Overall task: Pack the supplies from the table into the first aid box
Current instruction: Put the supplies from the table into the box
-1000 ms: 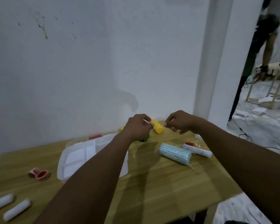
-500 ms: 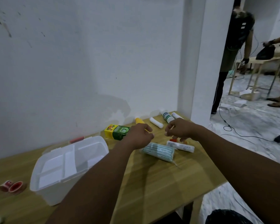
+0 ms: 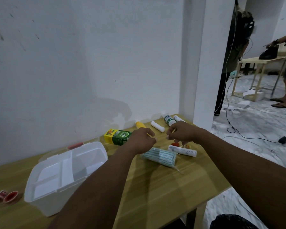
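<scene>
- Head view shows the first aid box (image 3: 64, 172) at lower left of the frame, lid open and its white tray empty as far as I can see, on the wooden table (image 3: 163, 192).
- Supplies lie loose right of centre: a striped blue-green pack (image 3: 160, 157), a white roll (image 3: 182, 150) just beyond it, a green and yellow carton (image 3: 118, 136), a yellow tube (image 3: 139, 125) and a green-labelled bottle (image 3: 168, 120) near the wall.
- I judge the step to be picking the first item; nothing looks packed yet.
- To do it well, I would settle on one item, likely the striped pack nearest both hands, grip it across its width and carry it left to the box without sweeping the roll off the edge.
- My left hand (image 3: 141, 140) hovers mid-frame, fingers curled loosely with thumb near forefinger; I cannot tell whether it pinches anything.
- My right hand (image 3: 182, 132) sits just beside it, palm down, fingers bent over a small red-capped item, apparently empty.
- Both forearms reach up from the lower edge, converging.
</scene>
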Available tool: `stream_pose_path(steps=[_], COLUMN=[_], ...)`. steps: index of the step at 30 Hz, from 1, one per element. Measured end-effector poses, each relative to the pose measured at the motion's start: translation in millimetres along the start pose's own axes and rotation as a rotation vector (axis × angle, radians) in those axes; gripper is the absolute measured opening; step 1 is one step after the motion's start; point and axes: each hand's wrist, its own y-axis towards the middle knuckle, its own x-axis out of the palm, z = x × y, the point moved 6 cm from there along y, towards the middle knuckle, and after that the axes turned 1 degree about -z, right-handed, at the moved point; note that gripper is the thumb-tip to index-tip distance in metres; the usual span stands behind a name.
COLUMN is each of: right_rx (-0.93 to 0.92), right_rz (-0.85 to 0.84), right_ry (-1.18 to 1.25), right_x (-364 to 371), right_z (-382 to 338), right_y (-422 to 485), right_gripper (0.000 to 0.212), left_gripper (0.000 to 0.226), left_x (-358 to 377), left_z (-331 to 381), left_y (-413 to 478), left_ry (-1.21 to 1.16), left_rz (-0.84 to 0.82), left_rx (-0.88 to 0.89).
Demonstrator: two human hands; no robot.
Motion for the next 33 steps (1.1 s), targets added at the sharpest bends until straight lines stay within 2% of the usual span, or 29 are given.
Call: stream_pose_path(steps=[22, 33], right_rx=[0.006, 0.030], right_rz=[0.017, 0.064], right_ry=[0.014, 0.017], right_x=[-9.0, -28.7], right_z=[11.2, 39.8], right_y=[-0.9, -3.0], right_gripper=[0.023, 0.021], left_gripper=[0.035, 0.031], left_x=[10.4, 30.3], left_z=[8.4, 29.9], left_y=[0.8, 14.7], left_ry=[-0.005, -0.022], left_rz=[-0.036, -0.062], left_rx=[0.027, 0.065])
